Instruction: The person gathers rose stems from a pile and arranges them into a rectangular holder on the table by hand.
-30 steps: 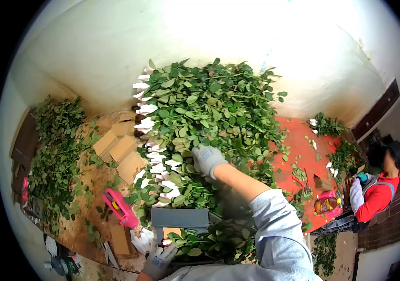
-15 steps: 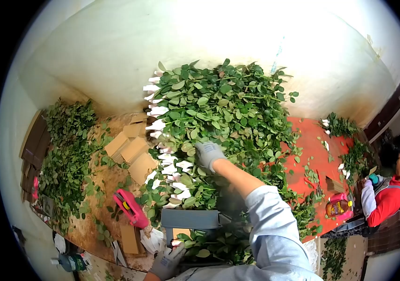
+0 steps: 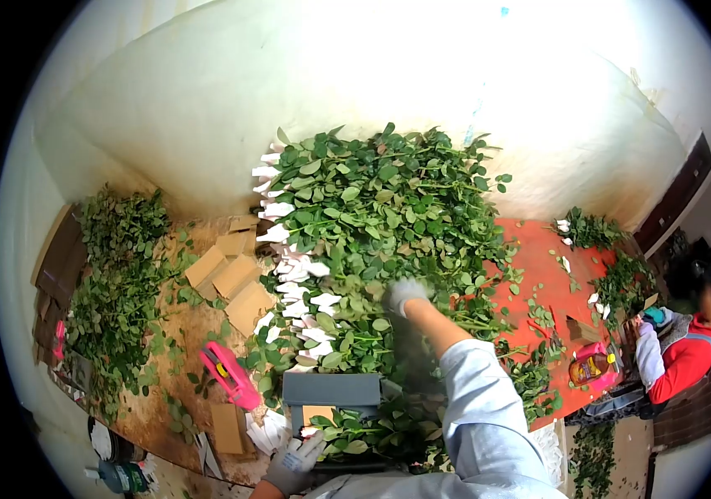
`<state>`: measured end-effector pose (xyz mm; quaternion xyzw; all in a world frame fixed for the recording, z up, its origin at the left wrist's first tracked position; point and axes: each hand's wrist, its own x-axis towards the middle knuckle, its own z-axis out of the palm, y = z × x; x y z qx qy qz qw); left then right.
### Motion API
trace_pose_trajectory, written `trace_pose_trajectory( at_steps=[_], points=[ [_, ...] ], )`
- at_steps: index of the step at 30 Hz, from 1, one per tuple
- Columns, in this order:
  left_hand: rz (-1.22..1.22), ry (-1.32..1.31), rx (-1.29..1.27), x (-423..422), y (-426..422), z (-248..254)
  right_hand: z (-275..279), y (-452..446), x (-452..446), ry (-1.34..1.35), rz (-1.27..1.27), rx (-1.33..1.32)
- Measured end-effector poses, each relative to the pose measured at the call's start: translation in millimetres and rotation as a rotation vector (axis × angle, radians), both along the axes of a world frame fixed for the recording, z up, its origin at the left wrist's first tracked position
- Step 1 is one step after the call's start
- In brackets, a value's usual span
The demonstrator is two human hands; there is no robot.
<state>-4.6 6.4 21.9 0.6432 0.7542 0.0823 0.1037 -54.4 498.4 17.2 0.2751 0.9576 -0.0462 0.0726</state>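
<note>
Reaching over a big heap of leafy stems (image 3: pixel 388 204), the right hand (image 3: pixel 407 296) wears a grey glove and looks blurry, so I cannot tell how wide its fingers are or if they have hold of a stem. The heap lies in the middle of the table (image 3: pixel 147 422), up by the wall (image 3: pixel 205 141), with white flower heads (image 3: pixel 274 210) on its left side. The left hand (image 3: pixel 295 461), in a grey glove too, is down by the near left corner of a dark grey box (image 3: pixel 330 389). Its fingers are a little apart, but I cannot tell if they grip anything. The box has more stems (image 3: pixel 384 441), a pale flower head and some brown card (image 3: pixel 319 413) in it. Off to the right, near a person in red (image 3: pixel 681 366), a bottle (image 3: pixel 591 368) with a yellow cap looks golden brown. Its label is too small to read, and so is the pale print on the left glove. A pink tool (image 3: pixel 230 376) with a yellow patch lies left of the box.
</note>
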Motion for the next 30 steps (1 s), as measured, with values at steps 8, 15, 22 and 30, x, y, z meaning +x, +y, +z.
trace_pose_trajectory(
  at_steps=[8, 15, 22, 30],
  points=[
    [0.022, 0.006, -0.002, 4.9, 0.9, 10.5, 3.4, -51.3, 14.5, -0.246, 0.172, -0.077],
    [0.075, -0.082, 0.068, 3.8, 2.7, 5.6, 65.8, -36.1, -28.2, 0.028, 0.078, 0.183],
    [0.049, -0.080, 0.030, -0.4, -16.1, -33.9, 105.0, -37.6, -147.8, 0.546, 0.345, 0.026],
    [0.077, -0.028, -0.210, 4.3, -18.2, -36.1, 78.9, -51.6, -191.4, 0.079, 0.183, 0.256]
  ],
)
